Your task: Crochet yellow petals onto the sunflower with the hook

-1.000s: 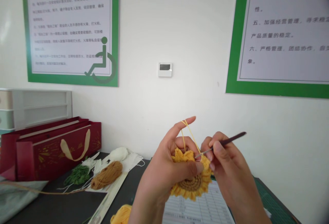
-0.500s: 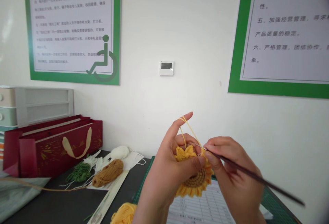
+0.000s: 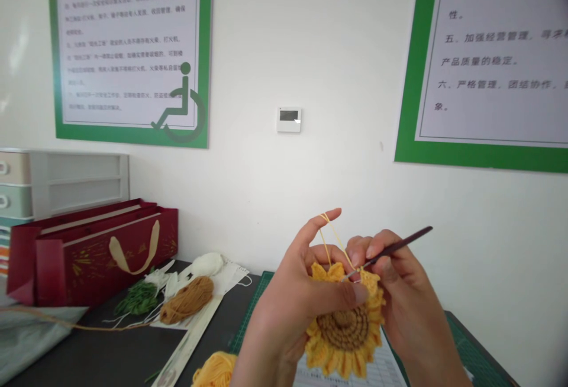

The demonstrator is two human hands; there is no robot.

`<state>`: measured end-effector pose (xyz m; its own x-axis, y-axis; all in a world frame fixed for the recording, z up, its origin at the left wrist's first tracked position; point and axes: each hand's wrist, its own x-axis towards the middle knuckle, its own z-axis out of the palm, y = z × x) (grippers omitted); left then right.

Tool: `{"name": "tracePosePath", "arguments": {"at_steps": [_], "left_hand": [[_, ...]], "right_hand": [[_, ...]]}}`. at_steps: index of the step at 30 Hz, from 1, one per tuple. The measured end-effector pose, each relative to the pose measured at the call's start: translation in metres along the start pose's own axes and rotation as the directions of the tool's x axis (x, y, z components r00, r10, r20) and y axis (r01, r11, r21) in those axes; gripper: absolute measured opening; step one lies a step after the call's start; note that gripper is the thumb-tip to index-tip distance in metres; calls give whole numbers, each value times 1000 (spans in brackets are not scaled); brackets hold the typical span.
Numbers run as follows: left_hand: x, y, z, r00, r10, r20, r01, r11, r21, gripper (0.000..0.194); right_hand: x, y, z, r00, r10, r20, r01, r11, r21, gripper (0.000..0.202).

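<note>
My left hand (image 3: 306,292) pinches a crocheted sunflower (image 3: 344,331) with a brown centre and yellow petals, its thumb lying across the top of the centre. Yellow yarn (image 3: 336,234) loops over my raised left index finger and runs down to the petals. My right hand (image 3: 399,280) grips a crochet hook (image 3: 402,242) with a dark handle, which slants up to the right. The hook's metal tip meets the yarn at the flower's upper edge, close to the left thumb. My right fingers are beside the right petals.
A yellow yarn ball (image 3: 215,369) lies left of my left arm. Printed paper (image 3: 373,369) rests on a green cutting mat (image 3: 465,339) under the hands. Farther left are brown yarn (image 3: 189,299), green yarn (image 3: 138,298), a ruler (image 3: 186,342), red gift bags (image 3: 106,251) and a drawer unit (image 3: 80,180).
The crochet hook has swung from pointing down right to pointing up right. The sunflower has tilted to face me more and sits slightly lower and farther right, showing more of its centre.
</note>
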<state>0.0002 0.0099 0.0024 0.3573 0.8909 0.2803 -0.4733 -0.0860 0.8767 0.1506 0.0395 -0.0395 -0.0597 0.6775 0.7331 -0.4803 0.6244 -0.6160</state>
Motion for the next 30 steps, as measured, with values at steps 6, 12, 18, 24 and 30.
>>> {"name": "tracePosePath", "arguments": {"at_steps": [6,12,18,24,30], "left_hand": [[1,-2,-5,999,26,29,-29,994,104,82],[5,-1,-9,1000,12,27,-16,991,131,77],[8,-2,-13,998,-26,56,21,997,78,77],[10,-4,-15,997,-47,64,45,998,38,76],[8,-4,-13,998,-33,48,29,998,64,75]], "right_hand": [[-1,-8,-9,997,-52,-55,42,986,-164,21],[1,-11,-17,990,-139,-15,131,958,-257,15],[4,-14,-22,980,-182,79,196,947,-253,13],[4,-18,-28,959,-236,158,275,911,-308,7],[0,-26,-20,903,-359,236,428,797,-426,7]]}}
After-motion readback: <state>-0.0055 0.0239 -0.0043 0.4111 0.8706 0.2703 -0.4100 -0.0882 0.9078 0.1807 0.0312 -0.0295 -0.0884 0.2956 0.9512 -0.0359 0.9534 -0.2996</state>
